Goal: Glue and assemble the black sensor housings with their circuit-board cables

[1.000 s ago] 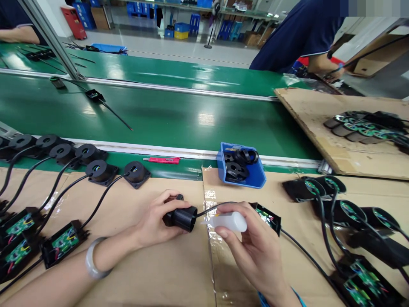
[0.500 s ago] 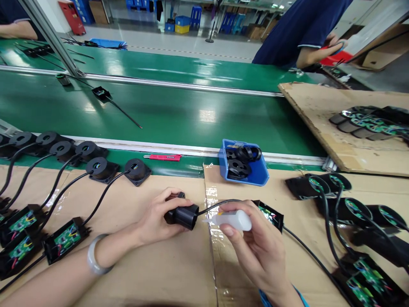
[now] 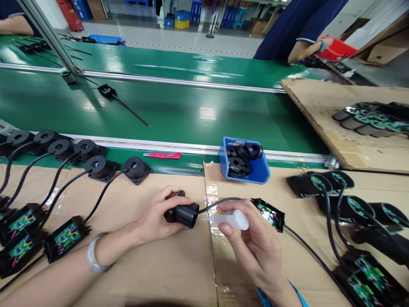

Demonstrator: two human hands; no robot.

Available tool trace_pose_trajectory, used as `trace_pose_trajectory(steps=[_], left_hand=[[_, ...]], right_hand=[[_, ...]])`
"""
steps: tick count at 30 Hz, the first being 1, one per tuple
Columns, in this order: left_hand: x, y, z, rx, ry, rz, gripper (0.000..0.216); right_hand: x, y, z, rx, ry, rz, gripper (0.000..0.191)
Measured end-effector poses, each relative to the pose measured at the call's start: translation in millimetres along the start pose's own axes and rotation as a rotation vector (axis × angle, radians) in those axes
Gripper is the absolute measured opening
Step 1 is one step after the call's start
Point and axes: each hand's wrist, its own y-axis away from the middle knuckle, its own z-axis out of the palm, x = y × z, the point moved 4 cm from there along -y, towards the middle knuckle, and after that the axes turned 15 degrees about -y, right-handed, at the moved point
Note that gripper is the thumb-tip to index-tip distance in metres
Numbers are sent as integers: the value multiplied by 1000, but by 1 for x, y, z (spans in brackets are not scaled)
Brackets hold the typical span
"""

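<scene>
My left hand [image 3: 161, 213] is closed around a black plastic housing [image 3: 187, 214], its hollow end facing right. A black cable [image 3: 219, 204] runs from that end behind my right hand, towards an open black box with a green circuit board [image 3: 268, 213]. Between the thumb and fingers of my right hand [image 3: 258, 243] lies a small white squeeze bottle [image 3: 234, 219] with a thin nozzle. The nozzle tip points left, a short way from the housing's open end; I cannot tell whether they touch.
A blue bin [image 3: 263, 170] holds black rings. A red utility knife [image 3: 164, 155] lies left of it. Cabled black round caps [image 3: 136, 168] and circuit boxes [image 3: 65, 236] stand left; black housings [image 3: 358, 209] stand right. Beyond the green conveyor [image 3: 179, 111], a co-worker's arm [image 3: 303, 49] holds something red.
The circuit box on the conveyor has shifted right. My right hand and the bottle have moved slightly left. The co-worker now holds up a red object.
</scene>
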Motion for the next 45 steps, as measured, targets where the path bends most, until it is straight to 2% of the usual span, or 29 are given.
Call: trace_pose_trajectory(steps=[11, 31, 45], left_hand=[[1, -2, 0, -3, -12, 4, 50], [2, -2, -2, -14, -32, -8, 47], [2, -2, -2, -16, -33, -13, 47]], right_hand=[[-1, 1, 1, -10, -13, -6, 13], [7, 8, -8, 77, -56, 37, 18], [3, 5, -1, 17, 5, 13, 14]])
